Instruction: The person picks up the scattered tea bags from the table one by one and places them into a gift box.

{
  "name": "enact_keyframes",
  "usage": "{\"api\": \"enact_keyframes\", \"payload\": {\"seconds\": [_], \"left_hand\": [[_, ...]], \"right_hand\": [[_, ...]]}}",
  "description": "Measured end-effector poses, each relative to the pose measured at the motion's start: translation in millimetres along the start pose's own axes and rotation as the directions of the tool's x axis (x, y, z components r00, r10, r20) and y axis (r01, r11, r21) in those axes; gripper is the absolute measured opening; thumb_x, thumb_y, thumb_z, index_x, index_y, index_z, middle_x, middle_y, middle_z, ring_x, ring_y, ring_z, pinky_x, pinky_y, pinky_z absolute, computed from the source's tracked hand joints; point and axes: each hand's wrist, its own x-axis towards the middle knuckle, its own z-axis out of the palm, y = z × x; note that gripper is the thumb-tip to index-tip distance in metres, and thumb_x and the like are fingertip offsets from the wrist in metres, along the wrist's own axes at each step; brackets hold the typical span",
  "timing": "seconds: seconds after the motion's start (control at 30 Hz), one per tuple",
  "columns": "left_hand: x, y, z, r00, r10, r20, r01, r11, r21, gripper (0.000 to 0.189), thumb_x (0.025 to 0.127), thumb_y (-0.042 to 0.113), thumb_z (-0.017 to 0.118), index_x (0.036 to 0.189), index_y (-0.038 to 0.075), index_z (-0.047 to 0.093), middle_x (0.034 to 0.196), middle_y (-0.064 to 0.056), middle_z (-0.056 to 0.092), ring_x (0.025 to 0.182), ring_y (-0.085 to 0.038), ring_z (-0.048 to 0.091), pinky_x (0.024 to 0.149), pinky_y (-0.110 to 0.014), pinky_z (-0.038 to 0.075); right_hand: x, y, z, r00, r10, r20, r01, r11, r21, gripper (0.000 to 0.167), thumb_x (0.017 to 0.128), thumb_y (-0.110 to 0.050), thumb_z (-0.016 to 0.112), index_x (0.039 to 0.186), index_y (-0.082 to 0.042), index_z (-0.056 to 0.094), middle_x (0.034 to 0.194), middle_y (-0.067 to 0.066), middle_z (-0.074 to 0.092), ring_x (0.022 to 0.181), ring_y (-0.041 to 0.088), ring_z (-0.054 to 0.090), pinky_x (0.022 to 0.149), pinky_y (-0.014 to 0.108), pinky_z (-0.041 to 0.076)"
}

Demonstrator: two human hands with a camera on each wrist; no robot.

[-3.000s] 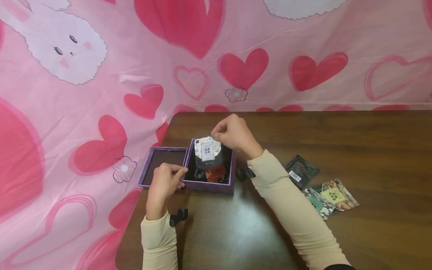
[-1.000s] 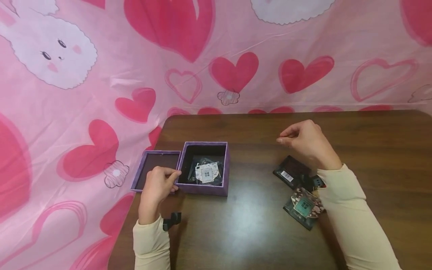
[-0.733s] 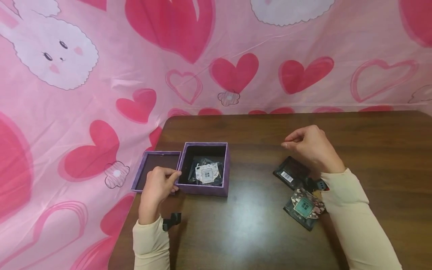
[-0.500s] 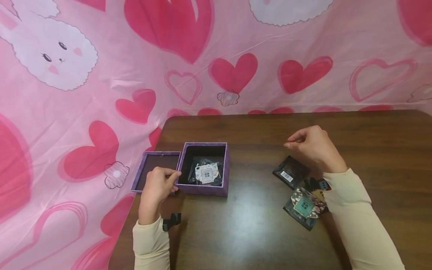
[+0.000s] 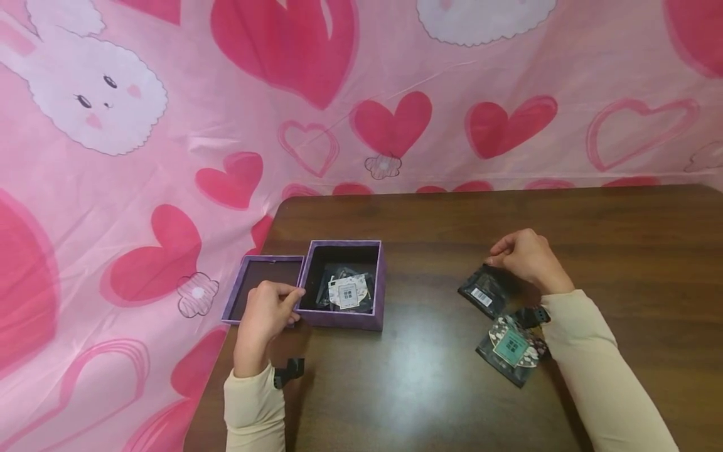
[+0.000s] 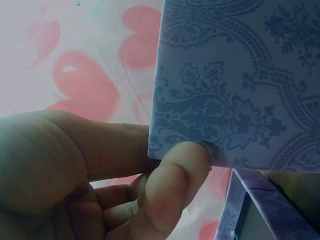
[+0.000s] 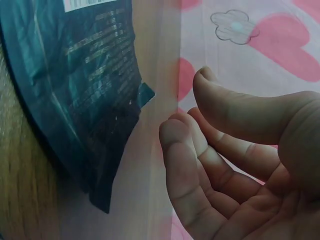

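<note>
Left hand (image 5: 265, 317): fingers pinching box (image 5: 340, 320) corner | Right hand (image 5: 528, 258): fingers parted from thumb, just beside barcoded packet (image 5: 489, 291) | green-labelled packet (image 5: 511, 349): on bench (image 5: 423, 383) | lid (image 5: 271, 270): inside up, beside box

The patterned purple box (image 5: 341, 321) stands upright and open-topped on the brown surface (image 5: 418, 402), its dark interior showing, and the crinkled black packet (image 5: 490, 290) lies to its right, turned at an angle, barcode side up.
</note>
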Motion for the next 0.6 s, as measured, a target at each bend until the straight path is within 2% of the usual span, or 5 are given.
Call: {"api": "enact_keyframes", "payload": {"seconds": [0.17,0.37,0.6], "left_hand": [[0.0,-0.9,1.5,1.0,0.006,-0.005,-0.006,1.0,0.002,0.018,0.093,0.013,0.074,0.099,-0.003,0.078,0.065,-0.006,0.07,0.051,-0.012,0.066,0.052,-0.029,0.054],[-0.1,-1.6,1.2,1.0,0.014,-0.01,-0.014,1.0,0.008,0.018,0.093,0.013,0.074,0.098,-0.003,0.078,0.064,-0.005,0.069,0.05,-0.012,0.066,0.051,-0.029,0.053],[-0.1,-1.2,1.2,1.0,0.016,-0.013,-0.016,1.0,0.008,0.018,0.093,0.014,0.074,0.098,-0.003,0.079,0.062,-0.004,0.068,0.049,-0.012,0.066,0.052,-0.029,0.053]], "right_hand": [[3.3,8.1,3.4,1.0,0.01,0.007,-0.01,1.0,-0.015,0.028,0.087,-0.02,0.081,0.102,0.002,0.074,0.095,0.015,0.071,0.085,0.033,0.057,0.071,0.043,0.05],[7.1,14.1,6.9,1.0,0.011,0.023,-0.01,0.999,-0.043,0.027,0.084,-0.02,0.083,0.098,0.001,0.075,0.092,0.013,0.071,0.082,0.031,0.058,0.064,0.035,0.048],[8.9,18.1,11.6,0.999,0.034,0.042,-0.033,0.999,-0.03,0.018,0.085,-0.01,0.079,0.095,0.003,0.072,0.09,0.014,0.068,0.081,0.031,0.056,0.065,0.036,0.047]]}}
